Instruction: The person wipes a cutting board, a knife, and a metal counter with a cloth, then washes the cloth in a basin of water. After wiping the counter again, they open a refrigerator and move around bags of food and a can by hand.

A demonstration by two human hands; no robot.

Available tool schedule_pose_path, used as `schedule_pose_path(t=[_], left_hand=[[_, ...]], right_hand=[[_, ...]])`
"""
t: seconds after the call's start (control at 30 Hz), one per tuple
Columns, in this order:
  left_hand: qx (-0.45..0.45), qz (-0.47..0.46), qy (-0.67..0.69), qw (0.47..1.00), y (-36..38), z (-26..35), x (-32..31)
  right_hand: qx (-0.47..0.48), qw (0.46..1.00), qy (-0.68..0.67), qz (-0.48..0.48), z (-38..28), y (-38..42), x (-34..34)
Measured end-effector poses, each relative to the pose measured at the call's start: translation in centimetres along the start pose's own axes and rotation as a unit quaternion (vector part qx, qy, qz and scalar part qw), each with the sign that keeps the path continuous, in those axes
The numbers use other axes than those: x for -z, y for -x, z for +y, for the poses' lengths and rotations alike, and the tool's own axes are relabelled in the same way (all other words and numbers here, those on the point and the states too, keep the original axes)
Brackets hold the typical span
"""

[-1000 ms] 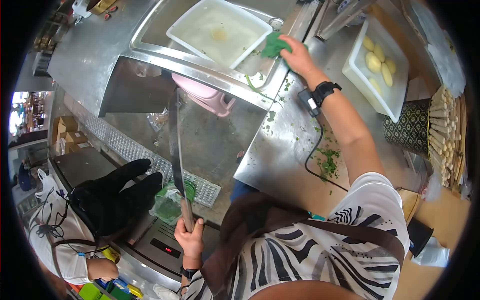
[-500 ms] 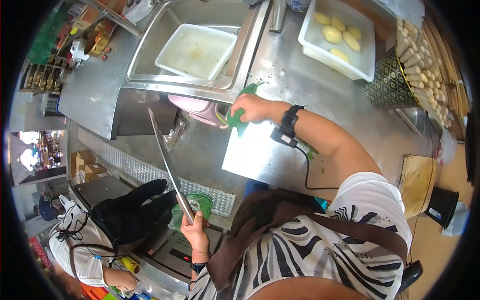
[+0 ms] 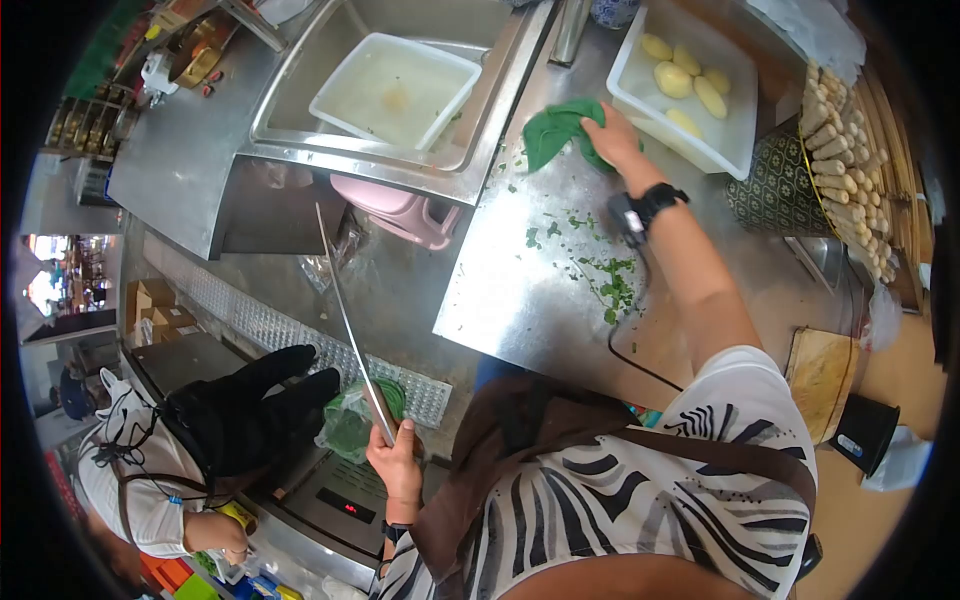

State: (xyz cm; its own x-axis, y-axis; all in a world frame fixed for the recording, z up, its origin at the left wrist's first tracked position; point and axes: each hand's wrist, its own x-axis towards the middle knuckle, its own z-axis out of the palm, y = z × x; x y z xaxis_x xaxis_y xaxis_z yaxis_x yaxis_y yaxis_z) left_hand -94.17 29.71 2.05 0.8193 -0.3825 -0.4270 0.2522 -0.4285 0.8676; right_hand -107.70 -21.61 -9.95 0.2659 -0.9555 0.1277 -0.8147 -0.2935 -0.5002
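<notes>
My left hand (image 3: 397, 462) is wrapped round the handle of a long knife (image 3: 350, 325), its blade pointing up and away over the floor. My right hand (image 3: 612, 138) grips the edge of a green cloth (image 3: 556, 132), which lies partly spread on the steel counter (image 3: 500, 285) beside the white tub of potatoes. Chopped green leaves (image 3: 615, 285) are scattered on the counter between the cloth and my body, with small bits near the sink side.
A white tub (image 3: 625, 95) holds several peeled potatoes. In the sink (image 3: 290, 120) sits a tray of cloudy water (image 3: 395, 90). A pink stool (image 3: 395, 212) stands below. At the lower left is another person (image 3: 130, 475). A patterned bin (image 3: 775, 185) stands right.
My right hand has moved with the green cloth from the counter's left edge up and right, near the potato tub. More of the scattered leaves now shows. The knife remains in my left hand.
</notes>
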Motion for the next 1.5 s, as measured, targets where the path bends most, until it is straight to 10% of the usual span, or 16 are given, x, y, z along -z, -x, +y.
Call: schedule_pose_path(t=[0.1,0.5,0.63,0.8,1.1,1.37,1.5], left_hand=[[0.003,0.005,-0.012,1.0,-0.8,0.4,-0.4],[-0.022,-0.021,-0.02,0.999,-3.2,2.4,-3.0],[-0.034,-0.037,-0.003,0.999,-2.6,3.1,-3.7],[-0.057,-0.08,-0.046,0.994,-1.8,4.6,-4.5],[-0.133,-0.122,-0.212,0.96,-6.9,3.5,-7.3],[-0.315,-0.176,-0.362,0.859,-11.3,4.9,-11.4],[-0.364,-0.189,-0.388,0.825,-13.9,5.3,-14.1]], right_hand=[[0.134,0.986,0.065,0.07,-3.7,0.9,-3.7],[0.437,0.869,-0.123,-0.197,-7.1,13.3,-2.8],[0.441,0.837,-0.176,-0.274,-6.4,16.7,-1.5],[0.116,0.836,-0.39,-0.369,-5.7,13.9,3.2],[0.263,0.964,-0.024,0.041,1.3,4.0,0.6],[0.367,0.906,-0.144,-0.154,-0.5,17.7,4.0],[0.26,0.92,-0.217,-0.197,-0.2,18.2,6.5]])
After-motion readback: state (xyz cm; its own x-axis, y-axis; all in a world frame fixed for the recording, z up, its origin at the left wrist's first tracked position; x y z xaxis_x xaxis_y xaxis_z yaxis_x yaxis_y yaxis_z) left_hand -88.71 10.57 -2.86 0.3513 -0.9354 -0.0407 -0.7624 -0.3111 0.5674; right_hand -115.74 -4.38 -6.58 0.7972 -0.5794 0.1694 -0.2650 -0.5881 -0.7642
